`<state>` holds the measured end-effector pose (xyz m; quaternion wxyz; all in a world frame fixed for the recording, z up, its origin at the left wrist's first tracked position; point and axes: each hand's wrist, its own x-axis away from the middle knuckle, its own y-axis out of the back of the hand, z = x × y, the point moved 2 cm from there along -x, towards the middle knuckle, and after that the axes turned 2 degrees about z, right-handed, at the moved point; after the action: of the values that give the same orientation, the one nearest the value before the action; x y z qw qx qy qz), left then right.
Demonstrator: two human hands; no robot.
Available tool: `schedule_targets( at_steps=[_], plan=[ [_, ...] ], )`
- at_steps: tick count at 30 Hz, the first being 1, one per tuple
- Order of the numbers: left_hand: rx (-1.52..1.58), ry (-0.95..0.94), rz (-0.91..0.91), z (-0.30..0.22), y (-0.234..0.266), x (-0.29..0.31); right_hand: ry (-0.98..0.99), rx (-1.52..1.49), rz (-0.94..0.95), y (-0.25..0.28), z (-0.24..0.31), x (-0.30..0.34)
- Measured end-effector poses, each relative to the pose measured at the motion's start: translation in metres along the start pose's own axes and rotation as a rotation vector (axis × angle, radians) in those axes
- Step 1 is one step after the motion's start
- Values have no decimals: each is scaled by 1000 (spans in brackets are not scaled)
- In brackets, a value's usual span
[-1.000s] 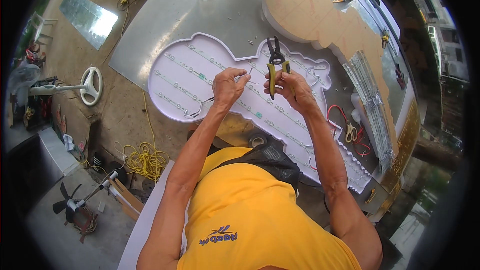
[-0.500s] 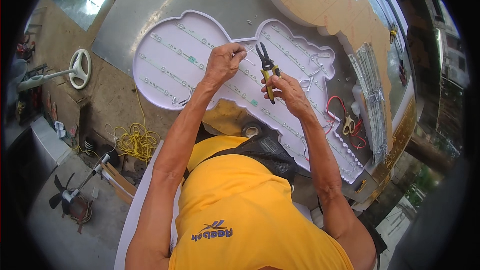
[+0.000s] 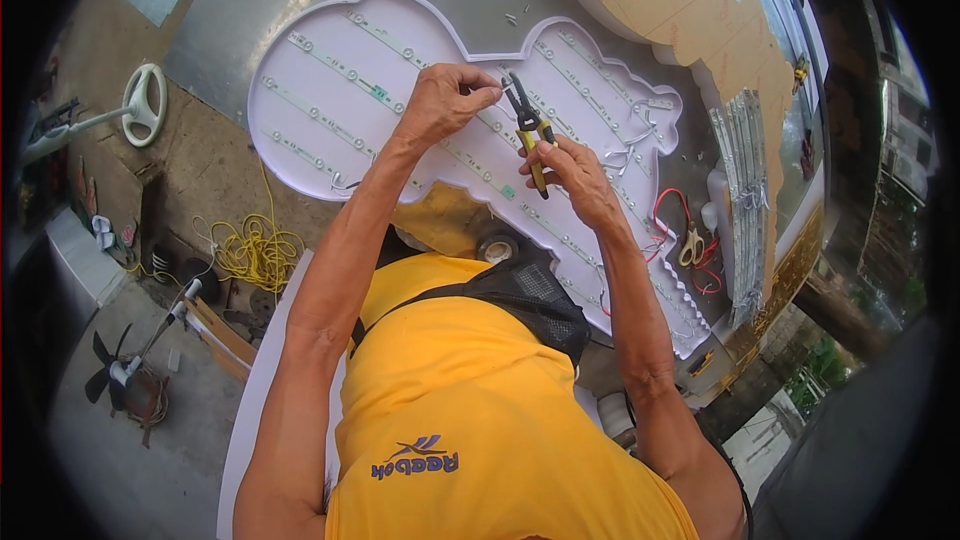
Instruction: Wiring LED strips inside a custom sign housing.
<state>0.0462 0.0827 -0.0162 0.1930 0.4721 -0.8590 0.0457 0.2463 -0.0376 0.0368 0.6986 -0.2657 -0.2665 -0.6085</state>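
A white, cloud-like channel-letter tray (image 3: pixel 320 85) lies flat on a grey metal sheet, its floor lined with LED strips (image 3: pixel 378 93). Over its middle, my left hand (image 3: pixel 447 107) pinches a thin white wire (image 3: pixel 506 81) between thumb and fingers. My right hand (image 3: pixel 572 175) grips a pair of wire strippers (image 3: pixel 527 123) with yellow and black handles, pointing away from me. Their dark jaws are at the wire, close to my left fingertips. Whether the jaws bite on it is too small to tell.
To the right lie scissors (image 3: pixel 691 248), red wire (image 3: pixel 707 280) and a bundle of silvery strips (image 3: pixel 738 200). A brown-faced cutout (image 3: pixel 690 10) stands at the far right. Yellow cord (image 3: pixel 255 258), a fan (image 3: pixel 125 372) and a white steering wheel (image 3: pixel 146 105) are at left.
The strippers' jaws and my left fingertips have come closer together at the wire. My left hand is slightly farther from me. The whole view has shifted a little.
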Motion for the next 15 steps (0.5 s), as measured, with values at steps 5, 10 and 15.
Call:
schedule_targets(
  at_steps=[5, 10, 15],
  plan=[
    [47, 9, -2, -1, 1, 0, 2, 10, -4, 2, -1, 0],
    [143, 119, 15, -2, 5, 2, 17, 14, -8, 3, -1, -1],
    [124, 113, 25, -3, 4, 2, 35, 30, -10, 3, 1, 0]
  ],
)
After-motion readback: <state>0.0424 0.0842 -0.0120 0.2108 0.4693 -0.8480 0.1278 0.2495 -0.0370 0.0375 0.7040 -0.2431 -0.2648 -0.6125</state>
